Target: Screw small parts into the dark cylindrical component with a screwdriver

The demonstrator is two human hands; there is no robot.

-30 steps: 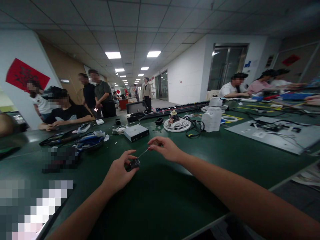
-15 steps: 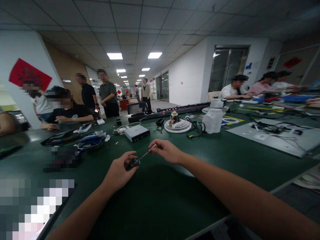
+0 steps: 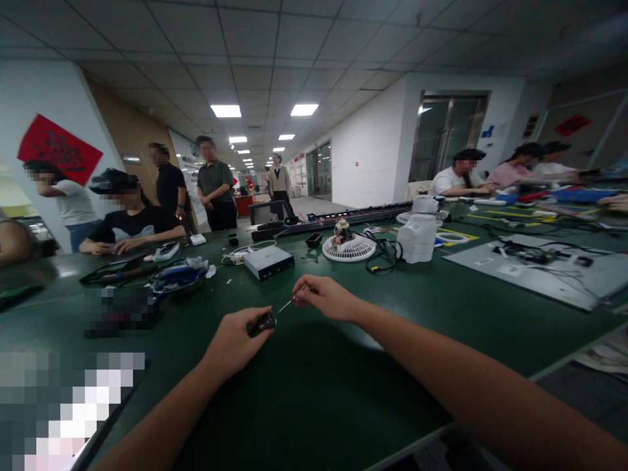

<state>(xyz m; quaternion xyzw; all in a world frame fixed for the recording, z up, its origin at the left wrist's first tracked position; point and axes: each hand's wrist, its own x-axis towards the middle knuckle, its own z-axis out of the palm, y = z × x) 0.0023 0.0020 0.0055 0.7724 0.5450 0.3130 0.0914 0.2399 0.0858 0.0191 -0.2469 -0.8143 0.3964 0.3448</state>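
Observation:
My left hand (image 3: 235, 337) is closed around a small black part (image 3: 261, 323), held just above the green table (image 3: 314, 392). My right hand (image 3: 326, 297) pinches the handle of a thin screwdriver (image 3: 289, 302). Its metal shaft slants down and left, and its tip meets the black part. Both forearms reach in from the bottom of the view.
Behind my hands lie a grey box (image 3: 269, 260), a white fan grille (image 3: 348, 247), a white fan body (image 3: 417, 237) with black cables, and a grey mat (image 3: 540, 268) at right. Blue and black items (image 3: 177, 275) sit at left. Several people sit or stand around the tables.
My hands have stayed nearly in place; the left hand closed tighter over the black part and the screwdriver tilted slightly. People at the back left have shifted position.

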